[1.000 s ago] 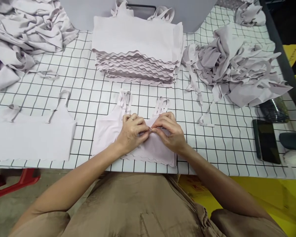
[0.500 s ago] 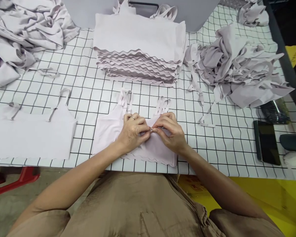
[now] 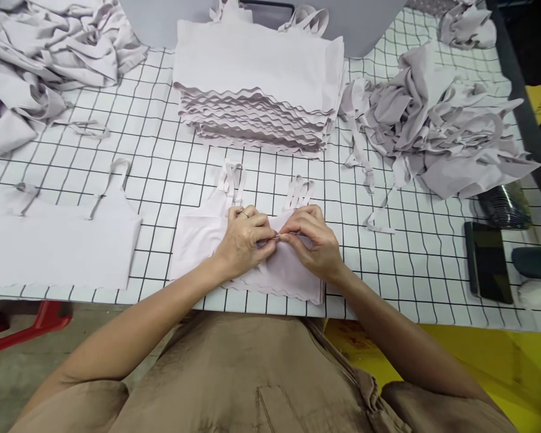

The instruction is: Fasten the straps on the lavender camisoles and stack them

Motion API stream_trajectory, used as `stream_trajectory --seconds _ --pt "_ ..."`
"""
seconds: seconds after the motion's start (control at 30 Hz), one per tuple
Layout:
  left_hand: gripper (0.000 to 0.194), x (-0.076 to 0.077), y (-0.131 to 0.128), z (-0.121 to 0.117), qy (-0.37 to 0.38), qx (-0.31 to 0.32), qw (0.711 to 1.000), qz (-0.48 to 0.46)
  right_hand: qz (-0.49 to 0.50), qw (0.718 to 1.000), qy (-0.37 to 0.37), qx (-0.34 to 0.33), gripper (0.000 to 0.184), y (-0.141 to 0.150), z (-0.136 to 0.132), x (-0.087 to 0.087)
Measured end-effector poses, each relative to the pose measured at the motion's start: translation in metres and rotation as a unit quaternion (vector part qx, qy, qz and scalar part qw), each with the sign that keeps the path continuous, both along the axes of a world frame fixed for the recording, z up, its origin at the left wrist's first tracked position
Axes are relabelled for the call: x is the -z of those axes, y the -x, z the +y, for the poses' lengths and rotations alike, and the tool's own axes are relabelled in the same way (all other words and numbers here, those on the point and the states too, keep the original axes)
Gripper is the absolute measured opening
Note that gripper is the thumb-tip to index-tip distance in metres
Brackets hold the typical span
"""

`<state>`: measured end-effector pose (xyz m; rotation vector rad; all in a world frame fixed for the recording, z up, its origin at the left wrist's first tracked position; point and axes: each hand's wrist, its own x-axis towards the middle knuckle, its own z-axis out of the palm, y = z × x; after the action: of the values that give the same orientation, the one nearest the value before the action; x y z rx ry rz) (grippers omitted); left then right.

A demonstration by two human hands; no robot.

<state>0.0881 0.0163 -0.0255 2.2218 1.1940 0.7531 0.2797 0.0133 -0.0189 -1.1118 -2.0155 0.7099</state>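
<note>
Garment (image 3: pixel 293 270) lies beneath both hands (image 3: pixel 246 242); fingertips pinch something small (image 3: pixel 277 236).

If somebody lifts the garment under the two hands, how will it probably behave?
The garment should hang floppy, because it wrinkles near the left hand. It is probably light for its size, as it looks thin. Its straps may swing or tangle, since they form loose loops.

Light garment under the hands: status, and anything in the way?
Left hand, right hand: fingertips pinching small piece, too tiny to identify. Garment spread beneath, straps pointing away. Folded stack beyond, not obstructing hands.
</note>
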Motion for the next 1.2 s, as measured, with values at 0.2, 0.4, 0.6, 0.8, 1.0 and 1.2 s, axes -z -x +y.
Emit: stream_trajectory --seconds 0.2,0.4,0.6,0.8,1.0,1.2 --pt "0.022 -0.0002 0.0002 0.0005 -0.005 0.002 1.0 -0.007 0.006 1.0 -0.022 0.002 0.012 0.0017 -0.0002 -0.0009" --pt "0.019 0.0 0.0004 0.0015 -0.003 0.003 1.0 0.0 -0.009 1.0 -0.024 0.004 0.013 0.0015 0.0004 -0.0005" --pt "0.016 0.0004 0.0009 0.0023 -0.005 0.005 1.0 -0.013 -0.025 0.999 -0.043 0.001 0.013 0.0003 0.0004 0.0002" --pt "0.014 0.0031 0.0009 0.0025 -0.007 0.002 0.999 -0.032 0.003 0.999 -0.045 0.005 0.011 0.0 0.0013 -0.0004" --pt "0.014 0.0029 0.0008 0.0024 -0.009 0.002 1.0 -0.019 0.007 0.999 -0.038 -0.003 0.011 0.0013 0.0022 0.0007" --pt "0.012 0.0039 0.0009 0.0026 -0.012 -0.004 1.0 -0.025 0.013 0.999 -0.045 -0.003 0.011 0.0018 0.0016 0.0019"
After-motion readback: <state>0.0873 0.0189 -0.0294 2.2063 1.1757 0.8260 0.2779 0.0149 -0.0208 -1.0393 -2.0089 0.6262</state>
